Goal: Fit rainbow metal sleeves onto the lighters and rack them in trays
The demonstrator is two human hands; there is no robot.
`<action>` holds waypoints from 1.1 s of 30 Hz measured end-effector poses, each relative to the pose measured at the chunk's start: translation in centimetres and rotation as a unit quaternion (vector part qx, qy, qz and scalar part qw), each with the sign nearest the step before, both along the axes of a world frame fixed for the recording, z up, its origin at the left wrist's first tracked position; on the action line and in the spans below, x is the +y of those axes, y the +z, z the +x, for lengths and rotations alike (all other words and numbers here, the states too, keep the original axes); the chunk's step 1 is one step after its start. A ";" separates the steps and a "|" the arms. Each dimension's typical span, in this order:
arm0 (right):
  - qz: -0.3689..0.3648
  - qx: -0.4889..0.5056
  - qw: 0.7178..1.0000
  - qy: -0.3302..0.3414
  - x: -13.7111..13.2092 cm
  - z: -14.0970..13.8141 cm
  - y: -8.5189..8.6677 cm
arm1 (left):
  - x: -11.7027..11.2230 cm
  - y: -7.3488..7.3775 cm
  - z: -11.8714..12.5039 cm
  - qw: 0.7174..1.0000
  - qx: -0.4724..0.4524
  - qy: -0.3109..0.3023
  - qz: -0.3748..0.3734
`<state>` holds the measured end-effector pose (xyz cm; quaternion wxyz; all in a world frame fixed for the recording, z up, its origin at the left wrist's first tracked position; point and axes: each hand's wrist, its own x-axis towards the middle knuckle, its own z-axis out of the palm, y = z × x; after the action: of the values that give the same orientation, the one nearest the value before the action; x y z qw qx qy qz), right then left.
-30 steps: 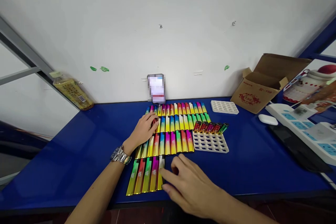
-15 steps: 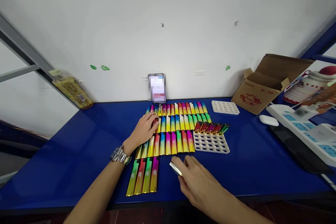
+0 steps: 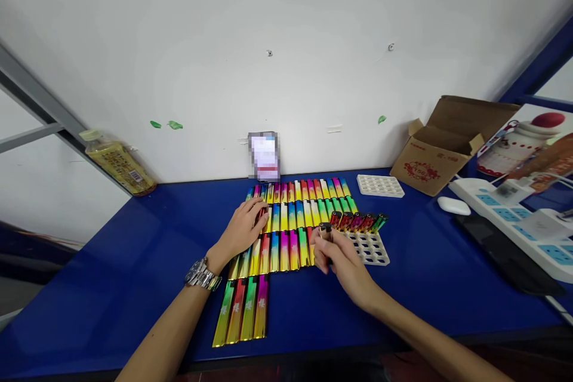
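My right hand (image 3: 342, 256) is closed around an upright lighter (image 3: 325, 230) with a dark top, just in front of the white holed tray (image 3: 378, 258). Several shiny lighters stand in the tray's back row. My left hand (image 3: 244, 227), with a metal watch on its wrist, lies over the left end of the laid-out lighters. Its fingers curl about a red lighter (image 3: 261, 213), which they partly cover. Rows of multicoloured metallic lighters (image 3: 285, 250) lie side by side on the blue table, and a short front row (image 3: 242, 313) sits nearest me.
A second white tray (image 3: 380, 185) lies farther back, beside an open cardboard box (image 3: 427, 161). A phone (image 3: 264, 156) leans against the wall. On the right are a power strip (image 3: 505, 209), a white case (image 3: 453, 206) and a dark flat device (image 3: 496, 256). A bottle (image 3: 119, 164) leans at left.
My right hand has moved up and away from the table's front edge toward the tray, turning the lighter upright. My left hand stays over the rows. The view has shifted slightly.
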<state>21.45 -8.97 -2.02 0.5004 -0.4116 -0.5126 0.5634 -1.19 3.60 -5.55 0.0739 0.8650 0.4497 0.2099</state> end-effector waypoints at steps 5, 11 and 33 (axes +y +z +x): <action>-0.082 0.141 0.987 0.008 1.4 -0.6 -0.3 | 0.1 0.0 -0.1 1.000 0.002 -0.008 0.004; -0.196 0.120 0.973 -0.011 1.4 -1.0 -0.4 | 0.0 0.0 0.0 1.000 -0.002 -0.005 -0.004; -0.237 0.128 0.961 -0.063 1.5 -0.8 -0.4 | 0.0 0.2 0.0 1.000 0.007 0.002 -0.016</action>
<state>20.68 -7.44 -2.45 0.4846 -0.4744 -0.2695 0.6837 -1.15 3.64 -5.38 0.0842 0.8643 0.4549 0.1971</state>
